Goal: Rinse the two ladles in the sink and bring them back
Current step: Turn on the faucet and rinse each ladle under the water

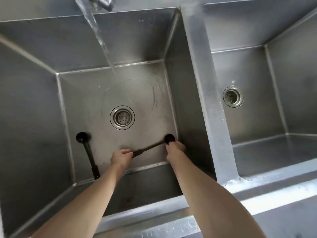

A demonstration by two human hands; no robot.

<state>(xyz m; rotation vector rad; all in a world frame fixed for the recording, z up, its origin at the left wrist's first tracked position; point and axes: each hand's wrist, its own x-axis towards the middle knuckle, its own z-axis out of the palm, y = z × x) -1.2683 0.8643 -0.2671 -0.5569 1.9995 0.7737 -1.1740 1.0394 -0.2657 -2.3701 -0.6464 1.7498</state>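
Observation:
Two black ladles are down in the left basin of a steel double sink (pixel 193 69). One ladle (pixel 149 148) lies across the near right of the basin floor, bowl toward the right wall. My left hand (pixel 121 158) grips its handle end. My right hand (pixel 175 148) holds it at the bowl. The other ladle (pixel 89 152) lies untouched at the near left, bowl away from me, handle pointing at the front wall. Water (pixel 103 45) pours from the tap (pixel 101 2) onto the basin floor behind the drain.
The left basin's strainer drain (pixel 122 117) sits in the middle of its floor. A wide steel divider separates it from the right basin, which has its own drain (pixel 233 96). The wet front rim (pixel 257 194) runs along the near side.

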